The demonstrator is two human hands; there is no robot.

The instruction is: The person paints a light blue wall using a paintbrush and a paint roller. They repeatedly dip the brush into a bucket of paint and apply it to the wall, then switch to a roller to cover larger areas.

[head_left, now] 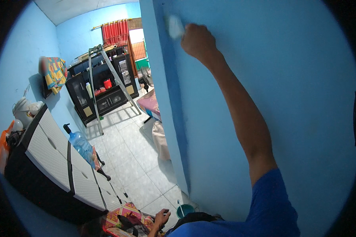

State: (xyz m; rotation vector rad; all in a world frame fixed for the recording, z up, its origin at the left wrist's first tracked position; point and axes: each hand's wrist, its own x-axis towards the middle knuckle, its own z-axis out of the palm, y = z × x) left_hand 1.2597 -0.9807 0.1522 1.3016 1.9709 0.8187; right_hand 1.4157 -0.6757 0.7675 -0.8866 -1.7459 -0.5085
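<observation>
My right arm stretches up along the blue wall (288,79), and my right hand (200,40) is closed, knuckles up, near its upper left edge. From that fist a whitish paint tool (175,27) reaches left against the wall; it is blurred, so whether it is a roller or a brush is unclear. A darker blue strip (176,106) runs down the wall beside its corner. Low in the picture my left hand (161,218) hangs with loosely bent fingers and nothing visible in it. Just right of it a green bucket (185,211) stands on the floor, a white handle (180,205) sticking out.
At left stands a white drawer cabinet (53,152) with bags (27,108) on top. Beyond it are a blue water jug (80,142), an aluminium stepladder (116,75) and a black display cabinet (106,98). Patterned cloth (122,217) lies near my left hand.
</observation>
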